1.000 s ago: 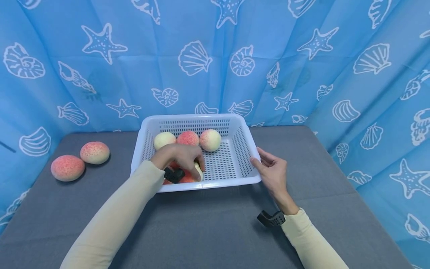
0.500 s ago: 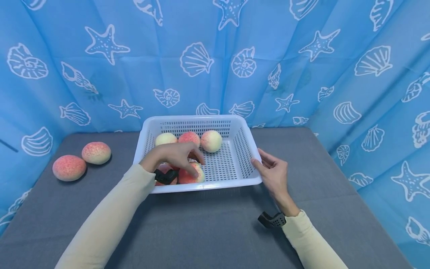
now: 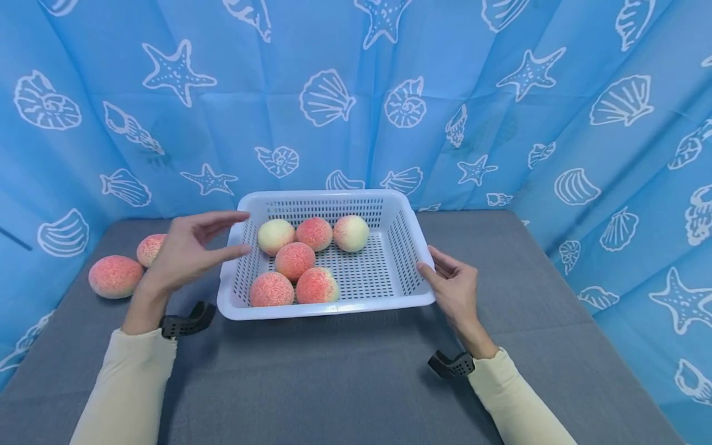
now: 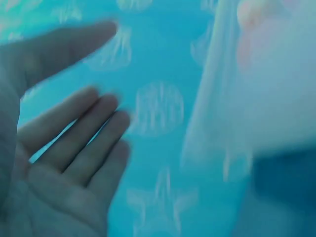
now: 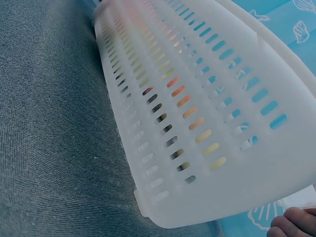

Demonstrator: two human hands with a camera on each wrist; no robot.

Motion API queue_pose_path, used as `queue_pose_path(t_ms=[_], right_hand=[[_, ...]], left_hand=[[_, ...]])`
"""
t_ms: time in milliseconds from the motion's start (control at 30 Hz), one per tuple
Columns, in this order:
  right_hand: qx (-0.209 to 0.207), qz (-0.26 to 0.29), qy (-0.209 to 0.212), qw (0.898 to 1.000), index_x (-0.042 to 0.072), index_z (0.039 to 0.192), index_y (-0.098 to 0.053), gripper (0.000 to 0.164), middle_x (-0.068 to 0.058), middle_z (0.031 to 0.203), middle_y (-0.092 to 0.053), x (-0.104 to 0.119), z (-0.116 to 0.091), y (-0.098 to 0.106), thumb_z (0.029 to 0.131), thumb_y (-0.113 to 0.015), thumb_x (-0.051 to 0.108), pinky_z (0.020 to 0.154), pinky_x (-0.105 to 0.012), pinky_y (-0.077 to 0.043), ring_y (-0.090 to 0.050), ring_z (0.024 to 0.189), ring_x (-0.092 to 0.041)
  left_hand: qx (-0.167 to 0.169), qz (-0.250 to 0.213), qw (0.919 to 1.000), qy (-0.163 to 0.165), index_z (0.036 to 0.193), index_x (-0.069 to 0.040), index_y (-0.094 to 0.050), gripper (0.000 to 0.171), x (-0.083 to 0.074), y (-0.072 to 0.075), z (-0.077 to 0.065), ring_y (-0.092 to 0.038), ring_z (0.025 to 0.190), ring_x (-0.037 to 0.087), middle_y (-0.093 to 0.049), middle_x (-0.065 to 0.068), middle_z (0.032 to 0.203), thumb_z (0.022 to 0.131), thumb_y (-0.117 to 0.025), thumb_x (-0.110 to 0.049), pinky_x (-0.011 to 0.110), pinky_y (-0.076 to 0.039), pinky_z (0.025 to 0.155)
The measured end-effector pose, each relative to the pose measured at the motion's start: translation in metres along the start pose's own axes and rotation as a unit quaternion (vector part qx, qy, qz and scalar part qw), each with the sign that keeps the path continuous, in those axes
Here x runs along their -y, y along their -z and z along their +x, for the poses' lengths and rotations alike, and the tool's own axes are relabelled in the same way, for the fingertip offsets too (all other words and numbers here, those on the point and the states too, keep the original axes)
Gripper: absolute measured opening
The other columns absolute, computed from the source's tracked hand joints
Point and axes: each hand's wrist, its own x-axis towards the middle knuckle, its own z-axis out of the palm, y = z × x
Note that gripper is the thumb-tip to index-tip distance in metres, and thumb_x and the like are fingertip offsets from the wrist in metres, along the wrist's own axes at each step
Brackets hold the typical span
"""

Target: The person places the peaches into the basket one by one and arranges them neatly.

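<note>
My left hand (image 3: 189, 247) is in the air just left of the white basket (image 3: 336, 306), thumb and fingers spread apart with nothing between them. The left wrist view also shows the bare palm and extended fingers (image 4: 94, 133). On the right, my right hand (image 3: 453, 287) grips the basket's right rim, thumb over the edge. Its fingertips (image 5: 296, 223) appear at the lower corner of the right wrist view, beside the slotted basket wall (image 5: 207, 123). Inside the basket lie several peaches, including a red one (image 3: 271, 289) at the front left and a pale one (image 3: 351, 233) at the back.
Two more peaches lie on the grey-covered table (image 3: 345, 383): a red one (image 3: 115, 276) at the far left and another (image 3: 149, 248) partly hidden behind my left hand. A blue seashell-patterned curtain (image 3: 356, 99) closes off the back and right side.
My left hand has let go of a peach at the basket's front and swung out leftward past the basket's left rim, fingers opening. The right hand has kept its hold.
</note>
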Motion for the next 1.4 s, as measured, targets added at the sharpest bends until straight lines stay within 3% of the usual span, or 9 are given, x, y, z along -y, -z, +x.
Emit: queue_pose_path(t_ms=[100,300,433,567,800,1000,1100,1200,1400], right_hand=[[-0.001,0.001,0.001,1.000,-0.006,0.131,-0.064,0.043,-0.026,0.121,-0.068,0.000,-0.001,0.000,0.090,-0.074,0.002,0.081,-0.041,-0.057,-0.069,0.108,-0.039],[-0.003,0.004,-0.001,1.000,-0.006,0.131,-0.065,0.043,-0.026,0.121,-0.068,-0.002,-0.001,0.002,0.090,-0.075,0.001,0.080,-0.039,-0.057,-0.069,0.107,-0.039],[-0.006,0.000,-0.005,1.000,-0.006,0.131,-0.065,0.043,-0.025,0.121,-0.069,-0.003,-0.001,0.003,0.090,-0.074,0.001,0.078,-0.036,-0.057,-0.069,0.107,-0.039],[-0.009,-0.010,-0.009,1.000,-0.005,0.131,-0.065,0.043,-0.024,0.121,-0.069,-0.003,-0.001,0.004,0.090,-0.074,0.002,0.078,-0.035,-0.058,-0.070,0.106,-0.039],[0.001,-0.008,-0.006,1.000,-0.004,0.131,-0.065,0.043,-0.023,0.121,-0.069,-0.001,0.000,0.002,0.090,-0.075,0.004,0.079,-0.037,-0.058,-0.070,0.106,-0.037],[0.000,-0.004,0.002,1.000,-0.004,0.131,-0.065,0.043,-0.024,0.121,-0.069,0.000,0.000,0.000,0.090,-0.075,0.003,0.081,-0.041,-0.057,-0.070,0.106,-0.037],[-0.001,-0.001,0.003,1.000,-0.005,0.131,-0.065,0.043,-0.024,0.120,-0.069,0.001,0.000,0.000,0.090,-0.075,0.002,0.081,-0.041,-0.057,-0.070,0.107,-0.037],[-0.002,0.000,0.001,1.000,-0.005,0.130,-0.066,0.043,-0.024,0.120,-0.069,0.001,0.000,0.000,0.089,-0.076,0.002,0.081,-0.039,-0.057,-0.070,0.106,-0.036],[-0.001,0.006,-0.002,1.000,-0.004,0.130,-0.066,0.043,-0.024,0.120,-0.069,0.000,0.000,0.000,0.089,-0.076,0.002,0.079,-0.036,-0.058,-0.070,0.106,-0.037]], left_hand=[[-0.145,0.026,0.9883,0.041,0.139,-0.008,-0.063,0.062,0.024,0.023,-0.024,-0.054,0.133,0.018,-0.062,0.010,0.137,0.082,-0.086,-0.011,0.036,-0.040,0.112],[-0.336,0.040,0.9286,0.151,0.144,-0.013,-0.059,0.069,0.070,0.055,-0.065,-0.049,0.135,0.009,-0.059,0.005,0.143,0.080,-0.085,-0.012,0.028,-0.034,0.114],[-0.340,0.058,0.9005,0.265,0.156,-0.014,-0.042,0.084,0.090,0.064,-0.080,-0.035,0.147,0.018,-0.041,0.006,0.159,0.083,-0.082,-0.027,0.036,-0.026,0.120],[-0.289,0.072,0.8925,0.339,0.161,-0.013,-0.030,0.093,0.105,0.068,-0.086,-0.035,0.146,0.032,-0.034,0.014,0.162,0.085,-0.080,-0.037,0.046,-0.030,0.117],[-0.297,0.097,0.8739,0.373,0.159,-0.013,-0.035,0.091,0.113,0.070,-0.095,-0.043,0.138,0.034,-0.040,0.017,0.158,0.085,-0.080,-0.039,0.047,-0.036,0.114],[-0.344,0.100,0.8591,0.366,0.154,-0.014,-0.046,0.080,0.091,0.075,-0.089,-0.052,0.121,0.015,-0.050,0.013,0.151,0.084,-0.081,-0.035,0.038,-0.041,0.111],[-0.381,0.032,0.8658,0.323,0.151,-0.020,-0.051,0.074,0.063,0.076,-0.080,-0.051,0.117,0.004,-0.054,0.001,0.145,0.084,-0.082,-0.025,0.026,-0.041,0.109],[-0.390,-0.068,0.8920,0.218,0.143,-0.017,-0.060,0.067,0.027,0.068,-0.068,-0.054,0.119,0.010,-0.057,0.000,0.137,0.081,-0.084,-0.006,0.018,-0.044,0.102],[-0.252,-0.100,0.9608,0.056,0.138,-0.010,-0.064,0.066,-0.043,0.027,-0.029,-0.060,0.114,0.017,-0.062,0.007,0.132,0.077,-0.086,0.000,0.014,-0.050,0.089]])
